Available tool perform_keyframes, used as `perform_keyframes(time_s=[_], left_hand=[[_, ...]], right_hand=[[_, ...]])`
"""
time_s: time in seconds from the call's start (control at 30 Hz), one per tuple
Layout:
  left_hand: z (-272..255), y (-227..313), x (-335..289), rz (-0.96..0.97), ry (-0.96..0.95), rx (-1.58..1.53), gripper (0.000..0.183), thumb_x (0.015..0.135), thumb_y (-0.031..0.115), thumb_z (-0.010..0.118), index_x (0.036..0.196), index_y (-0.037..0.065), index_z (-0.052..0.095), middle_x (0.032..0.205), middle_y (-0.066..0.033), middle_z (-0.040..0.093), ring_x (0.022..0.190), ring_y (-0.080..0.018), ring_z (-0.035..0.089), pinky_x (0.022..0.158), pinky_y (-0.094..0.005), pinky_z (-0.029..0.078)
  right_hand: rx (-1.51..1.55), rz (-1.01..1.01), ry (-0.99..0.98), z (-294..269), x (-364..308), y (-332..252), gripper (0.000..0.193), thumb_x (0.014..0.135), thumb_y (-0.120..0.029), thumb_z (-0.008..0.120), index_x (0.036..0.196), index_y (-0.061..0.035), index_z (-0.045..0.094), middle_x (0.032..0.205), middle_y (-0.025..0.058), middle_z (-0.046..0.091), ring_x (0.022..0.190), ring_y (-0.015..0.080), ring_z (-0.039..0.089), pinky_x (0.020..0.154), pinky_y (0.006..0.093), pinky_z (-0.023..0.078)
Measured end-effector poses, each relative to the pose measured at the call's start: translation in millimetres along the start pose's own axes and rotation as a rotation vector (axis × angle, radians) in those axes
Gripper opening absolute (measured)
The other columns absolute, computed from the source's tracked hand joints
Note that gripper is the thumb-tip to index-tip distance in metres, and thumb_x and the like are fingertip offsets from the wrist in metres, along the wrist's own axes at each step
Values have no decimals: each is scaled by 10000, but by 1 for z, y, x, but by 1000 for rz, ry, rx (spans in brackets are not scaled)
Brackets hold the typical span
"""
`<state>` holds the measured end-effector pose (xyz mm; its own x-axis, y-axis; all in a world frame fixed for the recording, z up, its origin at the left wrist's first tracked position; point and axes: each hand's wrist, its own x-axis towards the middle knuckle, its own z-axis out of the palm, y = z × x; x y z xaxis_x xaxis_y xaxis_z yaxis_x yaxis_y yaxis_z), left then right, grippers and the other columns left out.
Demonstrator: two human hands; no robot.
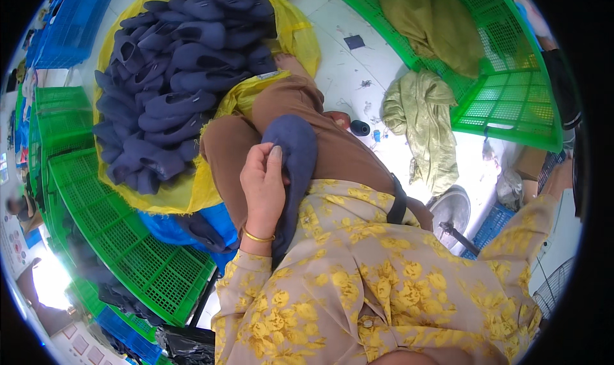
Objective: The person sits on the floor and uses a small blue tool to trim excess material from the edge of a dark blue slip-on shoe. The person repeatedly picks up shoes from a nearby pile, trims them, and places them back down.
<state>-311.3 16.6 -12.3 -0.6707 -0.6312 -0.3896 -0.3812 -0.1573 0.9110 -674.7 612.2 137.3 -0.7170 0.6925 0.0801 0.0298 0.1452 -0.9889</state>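
My left hand (263,185), with a gold bangle at the wrist, grips a dark blue fabric piece (291,167) that lies across my lap over brown trousers. The thumb and fingers pinch its left edge. My right hand is hidden; only the yellow-flowered sleeve (511,250) shows at the right. A large pile of the same dark blue pieces (173,77) rests on a yellow plastic sheet (192,192) just beyond my knees.
Green plastic crates (128,237) stand at the left, blue crates (70,26) at the far left. A big green crate (505,90) at the upper right holds olive cloth (435,26); another olive cloth (422,122) lies on the white floor. A small dark spool (359,128) sits nearby.
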Motion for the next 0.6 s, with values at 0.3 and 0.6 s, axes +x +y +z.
perform_keyframes(time_s=[0.3, 0.6], left_hand=[[-7, -1, 2, -29, -16, -100, 163, 975, 170, 578, 1018, 20, 623, 832, 24, 586, 646, -33, 523, 545, -191, 466], [-9, 2, -1, -38, -14, -165, 150, 978, 164, 572, 1003, 24, 620, 834, 25, 584, 645, -36, 522, 556, -187, 471]], right_hand=[[-1117, -200, -958, 148, -377, 139, 300, 735, -59, 675, 1029, -12, 634, 941, 69, 656, 764, 171, 608, 606, 300, 494], [-135, -192, -1907, 166, -495, 56, 152, 852, -84, 680, 742, -19, 598, 612, 49, 531, 555, 137, 504, 527, 287, 396]])
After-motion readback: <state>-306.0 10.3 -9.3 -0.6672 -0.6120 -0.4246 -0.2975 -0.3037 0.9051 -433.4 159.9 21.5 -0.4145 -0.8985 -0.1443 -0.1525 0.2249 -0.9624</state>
